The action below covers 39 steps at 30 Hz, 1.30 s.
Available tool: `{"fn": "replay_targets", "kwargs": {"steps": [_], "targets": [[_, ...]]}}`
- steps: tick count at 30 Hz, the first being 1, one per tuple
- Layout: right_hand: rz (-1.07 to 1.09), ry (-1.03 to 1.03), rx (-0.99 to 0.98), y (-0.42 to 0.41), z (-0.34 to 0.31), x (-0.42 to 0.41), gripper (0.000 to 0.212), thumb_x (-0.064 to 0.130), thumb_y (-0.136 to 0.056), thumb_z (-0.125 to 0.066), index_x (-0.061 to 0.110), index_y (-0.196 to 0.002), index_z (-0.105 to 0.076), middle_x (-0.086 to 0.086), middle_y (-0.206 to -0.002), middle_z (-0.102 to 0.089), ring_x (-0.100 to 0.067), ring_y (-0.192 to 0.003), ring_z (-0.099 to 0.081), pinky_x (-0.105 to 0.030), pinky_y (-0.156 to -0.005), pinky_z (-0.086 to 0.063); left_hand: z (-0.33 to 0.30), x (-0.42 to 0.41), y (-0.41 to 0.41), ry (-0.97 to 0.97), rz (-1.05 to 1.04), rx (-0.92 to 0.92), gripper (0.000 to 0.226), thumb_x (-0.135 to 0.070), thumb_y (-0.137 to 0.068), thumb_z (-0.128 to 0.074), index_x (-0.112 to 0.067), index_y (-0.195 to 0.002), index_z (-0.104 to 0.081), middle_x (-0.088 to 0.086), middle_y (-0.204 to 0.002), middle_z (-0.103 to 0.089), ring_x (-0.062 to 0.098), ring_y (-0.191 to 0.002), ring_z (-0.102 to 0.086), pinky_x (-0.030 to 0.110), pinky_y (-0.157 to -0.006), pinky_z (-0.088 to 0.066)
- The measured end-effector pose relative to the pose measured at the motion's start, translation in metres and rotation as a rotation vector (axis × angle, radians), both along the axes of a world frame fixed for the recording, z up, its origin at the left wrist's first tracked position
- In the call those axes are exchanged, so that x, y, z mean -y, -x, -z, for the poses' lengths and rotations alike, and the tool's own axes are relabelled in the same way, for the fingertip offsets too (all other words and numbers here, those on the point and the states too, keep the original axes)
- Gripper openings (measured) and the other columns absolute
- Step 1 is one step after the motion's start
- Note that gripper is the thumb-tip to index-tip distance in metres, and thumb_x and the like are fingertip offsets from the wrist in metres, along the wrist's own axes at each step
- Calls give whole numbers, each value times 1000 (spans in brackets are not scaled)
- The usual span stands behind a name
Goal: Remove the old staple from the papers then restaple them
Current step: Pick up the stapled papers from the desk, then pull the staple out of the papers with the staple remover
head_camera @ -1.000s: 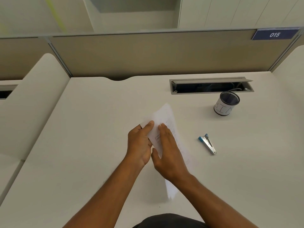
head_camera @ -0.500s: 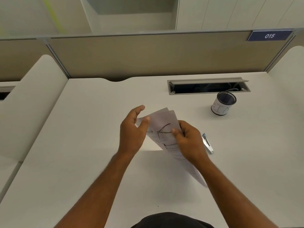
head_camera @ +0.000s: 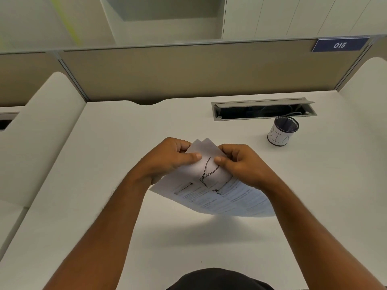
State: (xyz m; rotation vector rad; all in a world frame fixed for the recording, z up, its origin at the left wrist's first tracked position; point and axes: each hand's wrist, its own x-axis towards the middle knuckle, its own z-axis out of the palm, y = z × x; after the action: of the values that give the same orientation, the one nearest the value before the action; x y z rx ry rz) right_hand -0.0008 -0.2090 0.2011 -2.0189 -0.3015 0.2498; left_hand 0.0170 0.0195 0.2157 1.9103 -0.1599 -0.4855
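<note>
Both hands hold the papers lifted off the desk: left hand and right hand pinch the far corner, thumbs on top. No staple visible; removal looks underway, restapling still ahead, and no stapler shows

Mesh cup beside cable tray

Worktop, free room and obstacles: the left half lies bare from the rear partition to the near edge. Both hands (left hand, right hand) hold the papers raised over the centre. On the right, the mesh cup stands just before the open cable slot; raised side panels bound both flanks
</note>
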Motion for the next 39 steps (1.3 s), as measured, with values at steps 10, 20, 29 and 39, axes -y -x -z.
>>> {"fn": "replay_targets", "kwargs": {"steps": [10, 20, 29, 39], "targets": [[464, 15, 58, -47, 49, 51, 21, 24, -96, -60, 15, -109, -72, -1, -94, -76, -18, -90, -71, -44, -88, -57, 22, 0, -1, 83, -282, -34, 10, -25, -90, -72, -18, -92, -79, 2, -88, -81, 25, -81, -77, 38, -72, -63], [647, 589, -265, -39, 172, 113, 37, 30, -90, -63, 5, -117, -65, -17, -118, -68, -36, -110, -60, -36, -86, -46, 62, -2, 4, 298, -720, -61, 8, -19, -88, -69, -18, -85, -77, 1, -88, -81, 28, -86, -76, 41, -72, -63], [582, 737, -107, -23, 193, 92, 18, 10, -90, -59, -4, -102, -61, -25, -98, -59, -42, -89, -57, -36, -70, -41, 75, -1, 4, 284, -751, -139, 10, -18, -91, -70, -21, -86, -78, -5, -88, -81, 22, -88, -76, 41, -78, -62], [810, 65, -289, -30, 155, 86, 33, 19, -87, -66, 12, -118, -62, -4, -86, -70, -24, -73, -66, -38, -74, -55, 72, -1, 3, 529, -928, -174, 10, -15, -90, -74, -17, -81, -78, -2, -87, -81, 21, -84, -74, 38, -75, -61]]}}
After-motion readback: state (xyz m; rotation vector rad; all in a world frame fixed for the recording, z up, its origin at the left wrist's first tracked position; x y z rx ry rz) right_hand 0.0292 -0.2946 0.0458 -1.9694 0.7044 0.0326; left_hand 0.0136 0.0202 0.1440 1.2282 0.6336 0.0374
